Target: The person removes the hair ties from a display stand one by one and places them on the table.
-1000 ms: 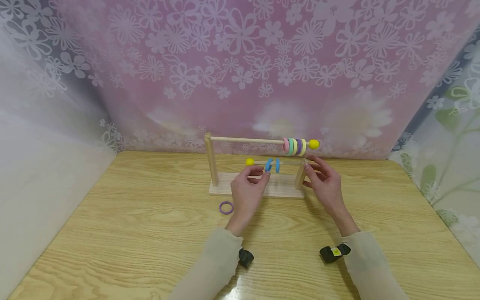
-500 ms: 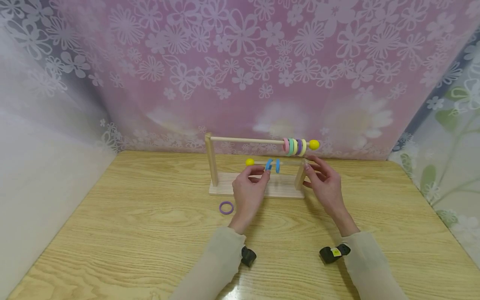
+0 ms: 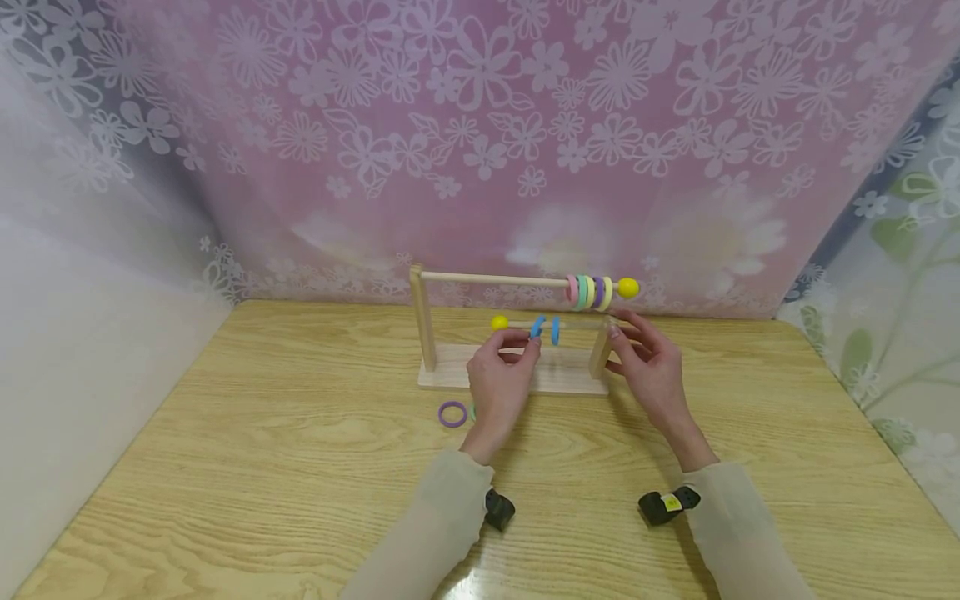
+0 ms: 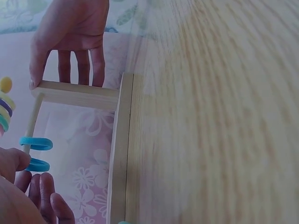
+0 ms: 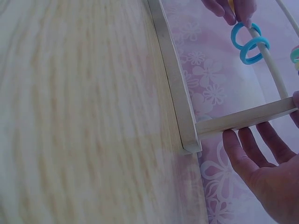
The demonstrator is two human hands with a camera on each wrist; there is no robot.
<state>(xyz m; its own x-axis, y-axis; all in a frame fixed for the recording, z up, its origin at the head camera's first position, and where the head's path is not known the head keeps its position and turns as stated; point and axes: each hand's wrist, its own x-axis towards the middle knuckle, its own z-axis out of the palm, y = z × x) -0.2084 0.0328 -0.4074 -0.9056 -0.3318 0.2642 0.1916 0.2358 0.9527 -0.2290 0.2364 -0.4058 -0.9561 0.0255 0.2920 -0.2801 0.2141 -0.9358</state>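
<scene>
A wooden stand [image 3: 551,382] holds two horizontal rods. My left hand [image 3: 501,379] pinches a light blue ring [image 3: 537,327], which hangs tilted on the lower rod [image 3: 581,326]. A second blue ring [image 5: 254,52] hangs on that rod, a little nearer the short post [image 3: 602,354]. My right hand [image 3: 652,367] grips this post; the thumb is at its top, and the fingertips [image 5: 230,135] touch its outer side. Pink, green, yellow and purple rings [image 3: 589,292] sit together on the upper rod [image 3: 495,281], by its yellow end knob [image 3: 627,288].
Flat on the wooden table [image 3: 300,467] lies a purple ring [image 3: 452,414], left of my left wrist. A pale green ring [image 3: 473,412] shows partly beside it, mostly hidden by the wrist. The lower rod's yellow knob [image 3: 499,323] is just left of my left fingers. A flowered curtain [image 3: 480,167] hangs behind.
My left hand has shifted slightly to the right, and the held blue ring leans more. An edge of the green ring now shows beside the wrist. My right hand stays in place.
</scene>
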